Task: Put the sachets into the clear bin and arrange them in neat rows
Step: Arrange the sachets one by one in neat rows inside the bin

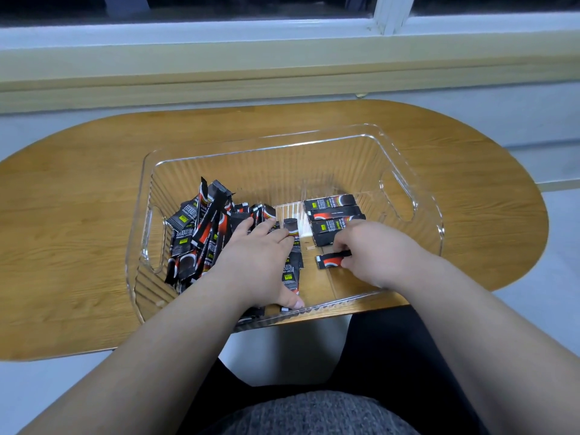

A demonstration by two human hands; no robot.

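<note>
Head view: clear bin (282,171) is seen on a wooden table (78,199), straight ahead of the person, with both hands reaching inside it. All visible sachets are already in the bin, so only the sorting is judged left to do.

A row of three sachets (334,215) is laid flat in the right half towards the far wall, side by side, long axes running left-right with a slight tilt. A single sachet (331,260) is pinched at its right end by the right hand (373,249), fingers curled on it. It is held low over the bin floor, though whether it touches the floor cannot be told. Its long axis is also left-right, roughly parallel to the row. It lies on the near side of the row, with a small gap to the closest one, which is partly hidden by the hand.

The left hand (266,255) is laid flat, fingers extended, on sachets in the middle of the bin, nothing gripped. A lengthwise sachet (292,268) is half covered under it, pointing away from the person. A loose pile (201,233) is heaped to the left, some leaning on the left wall, at mixed angles.

Judged next: the pinched sachet is to be pushed away from the person, up against the row, with no turn needed. The right hand is nearer to the row, the left hand nearer to the pile
</note>
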